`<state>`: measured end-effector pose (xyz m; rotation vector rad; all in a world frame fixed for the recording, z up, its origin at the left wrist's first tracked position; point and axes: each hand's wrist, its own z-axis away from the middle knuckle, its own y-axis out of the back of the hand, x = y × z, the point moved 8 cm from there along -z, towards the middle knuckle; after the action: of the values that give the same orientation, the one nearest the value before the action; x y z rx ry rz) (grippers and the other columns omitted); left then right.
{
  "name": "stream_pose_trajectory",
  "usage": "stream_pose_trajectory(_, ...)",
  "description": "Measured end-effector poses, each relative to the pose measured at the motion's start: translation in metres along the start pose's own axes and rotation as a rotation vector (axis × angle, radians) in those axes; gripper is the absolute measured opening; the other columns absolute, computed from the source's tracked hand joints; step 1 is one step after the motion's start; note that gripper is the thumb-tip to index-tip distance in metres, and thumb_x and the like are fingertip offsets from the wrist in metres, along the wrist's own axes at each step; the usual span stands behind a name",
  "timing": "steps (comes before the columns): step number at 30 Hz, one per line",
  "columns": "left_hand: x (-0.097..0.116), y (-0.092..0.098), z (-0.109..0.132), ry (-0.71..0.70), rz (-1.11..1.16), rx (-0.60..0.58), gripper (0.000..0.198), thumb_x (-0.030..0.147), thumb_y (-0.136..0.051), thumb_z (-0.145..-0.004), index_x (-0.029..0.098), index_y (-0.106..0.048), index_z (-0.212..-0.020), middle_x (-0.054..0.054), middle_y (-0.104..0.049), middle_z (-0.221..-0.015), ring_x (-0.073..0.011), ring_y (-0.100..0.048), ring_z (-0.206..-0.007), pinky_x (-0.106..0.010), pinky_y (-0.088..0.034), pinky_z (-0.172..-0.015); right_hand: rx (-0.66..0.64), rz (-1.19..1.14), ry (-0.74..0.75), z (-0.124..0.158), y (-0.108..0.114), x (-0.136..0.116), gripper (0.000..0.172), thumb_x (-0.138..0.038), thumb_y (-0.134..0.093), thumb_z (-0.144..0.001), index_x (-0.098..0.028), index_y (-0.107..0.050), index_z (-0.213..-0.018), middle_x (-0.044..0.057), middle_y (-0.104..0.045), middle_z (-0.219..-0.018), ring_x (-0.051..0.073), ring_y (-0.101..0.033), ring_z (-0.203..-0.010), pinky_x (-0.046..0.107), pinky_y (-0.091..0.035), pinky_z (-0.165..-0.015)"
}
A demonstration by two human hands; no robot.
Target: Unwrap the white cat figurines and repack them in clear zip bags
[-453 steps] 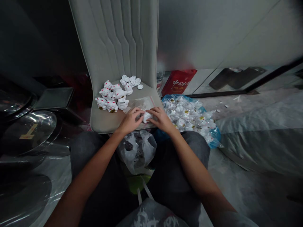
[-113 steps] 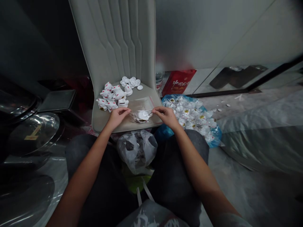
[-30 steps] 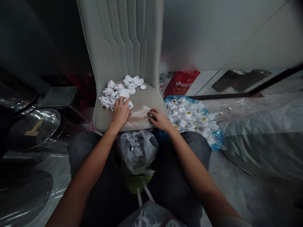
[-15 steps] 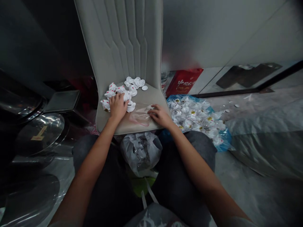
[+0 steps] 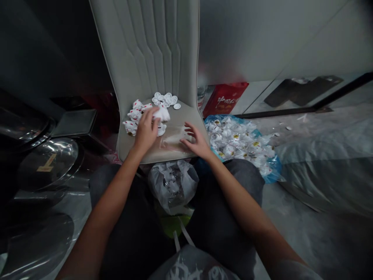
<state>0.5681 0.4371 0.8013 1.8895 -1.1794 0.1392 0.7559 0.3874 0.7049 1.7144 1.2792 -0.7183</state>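
Upholstered chair seat (image 5: 180, 118), head view: white lucky-cat figurines (image 5: 134, 116) and white discs (image 5: 164, 99) are grouped at upper centre. A further figurine (image 5: 162, 112) is reached by the narrowly curled left hand (image 5: 147, 132), its grip unclear. The right hand (image 5: 198, 142) is spread wide beside a clear bag (image 5: 171, 142). Many bagged figurines (image 5: 236, 144) are heaped on blue plastic (image 5: 272, 175) at right.

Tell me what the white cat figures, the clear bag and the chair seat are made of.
The white cat figures look like smooth molded plastic or glazed ceramic; the sheen fits either. The clear bag under the right hand seems thin plastic film, see-through and creased. The chair seat looks like matte pale upholstery fabric, with piping along its edge.
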Motion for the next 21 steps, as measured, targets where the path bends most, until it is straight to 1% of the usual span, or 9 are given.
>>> stream_pose_trajectory(1,0.005,-0.010,0.009,0.008,0.085,-0.057,0.033,0.028,-0.046,-0.098,0.020,-0.053,-0.129,-0.011,-0.061,-0.132,-0.0224,-0.055,-0.128,-0.041,-0.042,-0.112,-0.008,-0.117,-0.041,0.001,-0.003,0.000,0.073,-0.047,-0.071,-0.083,-0.029,-0.041,-0.147,0.011,-0.052,-0.141,0.024,-0.061,-0.115,0.043,-0.052,-0.101)
stream_pose_trajectory(2,0.008,-0.022,0.019,0.035,0.181,-0.115,0.033,0.029,-0.045,-0.099,0.021,-0.052,-0.130,-0.012,-0.063,-0.130,-0.0217,-0.058,-0.125,-0.040,-0.045,-0.108,-0.034,-0.217,-0.086,0.002,-0.008,0.000,0.077,-0.051,-0.074,-0.079,-0.031,-0.041,-0.147,0.009,-0.052,-0.141,0.023,-0.063,-0.110,0.042,-0.055,-0.097)
stream_pose_trajectory(4,0.005,-0.046,0.037,0.118,0.350,-0.205,0.035,0.032,-0.047,-0.098,0.021,-0.050,-0.131,-0.012,-0.065,-0.126,-0.0210,-0.062,-0.118,-0.037,-0.050,-0.101,-0.097,-0.339,-0.180,0.005,-0.017,0.002,0.075,-0.054,-0.076,-0.076,-0.032,-0.047,-0.142,0.007,-0.057,-0.134,0.020,-0.067,-0.097,0.038,-0.059,-0.086)
stream_pose_trajectory(6,-0.005,-0.061,0.047,0.194,0.436,-0.212,0.037,0.032,-0.049,-0.097,0.021,-0.048,-0.133,-0.013,-0.064,-0.126,-0.0199,-0.065,-0.112,-0.035,-0.054,-0.094,-0.103,-0.358,-0.247,0.008,-0.017,0.003,0.069,-0.054,-0.079,-0.072,-0.029,-0.056,-0.132,0.006,-0.062,-0.126,0.020,-0.068,-0.089,0.036,-0.061,-0.077)
stream_pose_trajectory(8,-0.016,-0.067,0.050,0.225,0.430,-0.208,0.039,0.030,-0.048,-0.097,0.021,-0.046,-0.135,-0.013,-0.063,-0.128,-0.0186,-0.066,-0.107,-0.033,-0.055,-0.089,-0.055,-0.320,-0.265,0.009,-0.008,0.005,0.065,-0.051,-0.082,-0.068,-0.027,-0.060,-0.124,0.006,-0.065,-0.120,0.020,-0.067,-0.090,0.035,-0.061,-0.077)
stream_pose_trajectory(10,-0.018,-0.069,0.050,0.174,0.320,-0.268,0.037,0.026,-0.048,-0.096,0.021,-0.049,-0.133,-0.011,-0.063,-0.126,-0.0189,-0.065,-0.107,-0.035,-0.054,-0.092,0.013,-0.269,-0.260,0.010,0.007,0.008,0.062,-0.050,-0.083,-0.066,-0.027,-0.062,-0.120,0.006,-0.065,-0.118,0.021,-0.066,-0.096,0.035,-0.060,-0.082)
stream_pose_trajectory(14,-0.010,-0.075,0.057,-0.002,-0.097,-0.457,0.033,0.016,-0.053,-0.091,0.019,-0.060,-0.124,-0.012,-0.062,-0.124,-0.0245,-0.057,-0.118,-0.043,-0.045,-0.106,0.168,-0.178,-0.263,0.015,0.036,0.019,0.060,-0.051,-0.080,-0.069,-0.027,-0.061,-0.120,0.008,-0.057,-0.128,0.021,-0.066,-0.099,0.035,-0.060,-0.081)
stream_pose_trajectory(17,-0.008,-0.081,0.062,-0.003,-0.328,-0.523,0.030,0.020,-0.056,-0.091,0.017,-0.064,-0.119,-0.014,-0.061,-0.124,-0.0278,-0.055,-0.117,-0.044,-0.044,-0.103,0.213,-0.114,-0.249,0.019,0.047,0.025,0.059,-0.050,-0.075,-0.073,-0.028,-0.058,-0.125,0.009,-0.053,-0.131,0.019,-0.066,-0.095,0.033,-0.061,-0.077)
stream_pose_trajectory(21,-0.006,-0.087,0.057,0.028,-0.429,-0.524,0.020,0.024,-0.056,-0.093,0.019,-0.070,-0.107,-0.013,-0.065,-0.115,-0.0282,-0.056,-0.111,-0.043,-0.046,-0.096,0.179,-0.041,-0.221,0.018,0.048,0.026,0.058,-0.048,-0.069,-0.081,-0.031,-0.052,-0.134,0.009,-0.052,-0.129,0.019,-0.064,-0.095,0.031,-0.060,-0.075)
